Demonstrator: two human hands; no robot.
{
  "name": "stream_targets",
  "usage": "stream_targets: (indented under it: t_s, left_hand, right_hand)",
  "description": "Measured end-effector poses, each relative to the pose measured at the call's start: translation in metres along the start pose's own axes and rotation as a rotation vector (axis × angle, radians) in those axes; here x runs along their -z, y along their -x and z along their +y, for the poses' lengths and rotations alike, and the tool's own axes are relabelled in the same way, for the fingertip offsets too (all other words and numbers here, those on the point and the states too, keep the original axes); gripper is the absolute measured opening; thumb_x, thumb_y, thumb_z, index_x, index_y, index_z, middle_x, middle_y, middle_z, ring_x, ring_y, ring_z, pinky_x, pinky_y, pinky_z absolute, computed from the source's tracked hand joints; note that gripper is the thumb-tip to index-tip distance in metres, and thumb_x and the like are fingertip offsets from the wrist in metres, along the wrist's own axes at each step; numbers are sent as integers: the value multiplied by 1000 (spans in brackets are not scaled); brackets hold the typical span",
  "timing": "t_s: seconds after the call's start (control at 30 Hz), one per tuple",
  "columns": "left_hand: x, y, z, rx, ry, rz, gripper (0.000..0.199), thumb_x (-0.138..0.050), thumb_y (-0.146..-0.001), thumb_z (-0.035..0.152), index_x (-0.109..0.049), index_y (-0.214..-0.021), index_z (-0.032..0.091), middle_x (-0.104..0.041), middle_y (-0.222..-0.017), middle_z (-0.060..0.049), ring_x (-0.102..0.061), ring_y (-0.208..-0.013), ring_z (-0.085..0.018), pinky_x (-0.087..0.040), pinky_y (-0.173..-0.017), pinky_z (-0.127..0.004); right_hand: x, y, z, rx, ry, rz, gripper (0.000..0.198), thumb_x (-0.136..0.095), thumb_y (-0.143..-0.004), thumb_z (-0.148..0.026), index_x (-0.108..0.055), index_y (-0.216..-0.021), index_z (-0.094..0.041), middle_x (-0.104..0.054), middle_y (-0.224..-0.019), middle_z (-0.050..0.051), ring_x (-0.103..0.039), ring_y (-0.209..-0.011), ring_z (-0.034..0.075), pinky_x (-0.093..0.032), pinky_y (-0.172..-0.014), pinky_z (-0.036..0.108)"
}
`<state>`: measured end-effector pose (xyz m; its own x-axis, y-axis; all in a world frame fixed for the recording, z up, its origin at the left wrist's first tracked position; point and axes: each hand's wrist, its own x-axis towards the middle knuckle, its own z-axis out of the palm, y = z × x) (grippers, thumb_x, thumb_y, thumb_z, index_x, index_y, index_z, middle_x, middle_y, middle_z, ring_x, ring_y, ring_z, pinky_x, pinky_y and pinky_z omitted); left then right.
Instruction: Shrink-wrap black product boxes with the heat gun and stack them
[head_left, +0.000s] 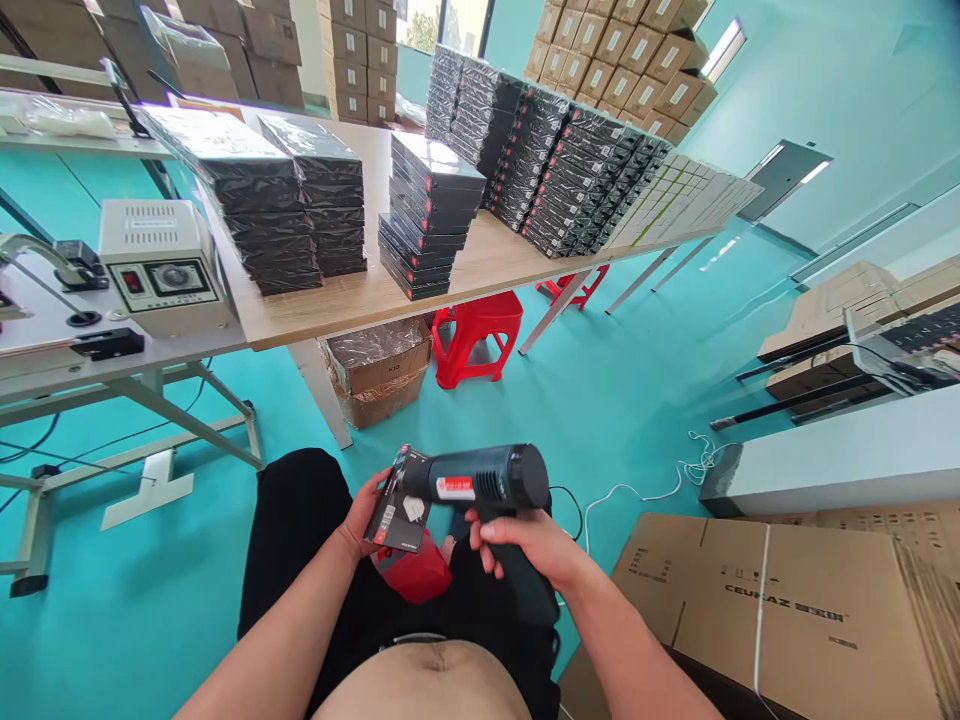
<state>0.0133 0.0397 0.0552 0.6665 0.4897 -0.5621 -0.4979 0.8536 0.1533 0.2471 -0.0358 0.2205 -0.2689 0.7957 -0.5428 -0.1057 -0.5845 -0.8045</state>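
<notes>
My left hand (pixel 362 517) grips a small black product box (pixel 403 517) by its left side, above my lap. A white item is printed on the face of the box. In my right hand (pixel 529 545) is a dark heat gun (pixel 480 474) with a red and white label, my fingers wrapped around its handle. Its nozzle points left at the box and overlaps its upper part; whether they touch I cannot tell. Beneath the box, between my legs, shows the red seat of a stool (pixel 420 572).
A wooden table (pixel 352 312) ahead carries stacks of black boxes (pixel 427 215) and white boxes (pixel 675 205). A control machine (pixel 161 265) stands at left. Red stools (pixel 480 335) and a carton (pixel 382 375) sit below the table. Flattened cartons (pixel 720 590) lie at right, near a white cable (pixel 637 492).
</notes>
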Motion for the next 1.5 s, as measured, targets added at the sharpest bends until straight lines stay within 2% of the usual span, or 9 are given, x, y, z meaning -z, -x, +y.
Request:
stream_targets:
  t_s: [0.1, 0.23, 0.3, 0.47, 0.6, 0.8, 1.13, 1.33, 1.5]
  left_hand:
    - [4, -2, 0, -13, -2, 19, 42, -57, -80, 46, -66, -95, 8, -73, -82, -16, -70, -76, -31, -54, -74, -43]
    - [9, -4, 3, -89, 16, 64, 42, -56, -81, 46, -66, -97, 9, -72, -78, -14, -70, -73, -30, -55, -69, -42]
    - [9, -4, 4, -126, 46, 72, 42, -54, -82, 45, -66, -101, 10, -73, -78, -13, -70, -75, -30, -55, -68, -40]
    - [5, -1, 4, -94, 54, 22, 40, -55, -81, 45, -66, -98, 10, -72, -82, -14, -70, -78, -31, -55, -70, -41]
    - [6, -2, 3, -87, 6, 27, 40, -56, -80, 45, -66, -94, 9, -72, -84, -15, -69, -77, -31, -53, -74, -43]
    - [9, -2, 4, -125, 25, 14, 41, -55, -81, 45, -66, -95, 8, -72, -86, -16, -69, -80, -31, -53, -77, -43]
    - [4, -3, 5, -137, 51, 34, 36, -55, -81, 43, -67, -91, 11, -73, -82, -13, -69, -85, -31, -54, -76, -42]
    - [9, -5, 4, -99, 10, 43, 41, -55, -81, 46, -67, -92, 8, -72, -84, -15, -69, -80, -31, -54, -75, -43]
    - [8, -3, 4, -123, 10, 77, 40, -56, -80, 44, -66, -97, 10, -73, -82, -13, -70, -77, -30, -55, -69, -41]
  right_hand:
    - [-6, -5, -5, 47, 8, 114, 28, -61, -74, -25, -64, -99, -13, -66, -79, 5, -60, -58, 14, -47, -52, 26]
    - [-6, 9, -1, -84, 185, -202, 20, -66, -67, -20, -68, -85, -11, -66, -71, 5, -58, -53, 13, -46, -50, 26]
    - [-6, 15, 4, -120, 217, -258, 17, -69, -65, -20, -69, -78, -10, -66, -69, 5, -58, -52, 13, -45, -49, 25]
    - [-13, 2, 4, 2, -51, 80, 28, -63, -70, -26, -65, -94, -12, -66, -76, 5, -60, -55, 14, -47, -49, 25]
    - [-12, -17, -3, 68, -181, 100, 29, -63, -71, -27, -63, -95, -12, -67, -78, 7, -62, -58, 15, -47, -48, 24]
    - [19, -28, 0, 48, -187, 252, 27, -63, -71, -27, -63, -94, -12, -67, -76, 6, -61, -58, 13, -48, -48, 23]
    - [36, 14, 15, -205, 105, -127, 28, -63, -68, -20, -65, -95, -10, -68, -74, 7, -62, -53, 14, -46, -45, 23]
    - [17, 1, 8, -6, -35, 82, 31, -62, -72, -26, -64, -99, -12, -67, -78, 5, -61, -58, 14, -47, -50, 25]
    - [-2, 2, -1, -54, 85, -118, 29, -67, -67, -26, -68, -92, -10, -68, -75, 7, -60, -55, 15, -46, -50, 27]
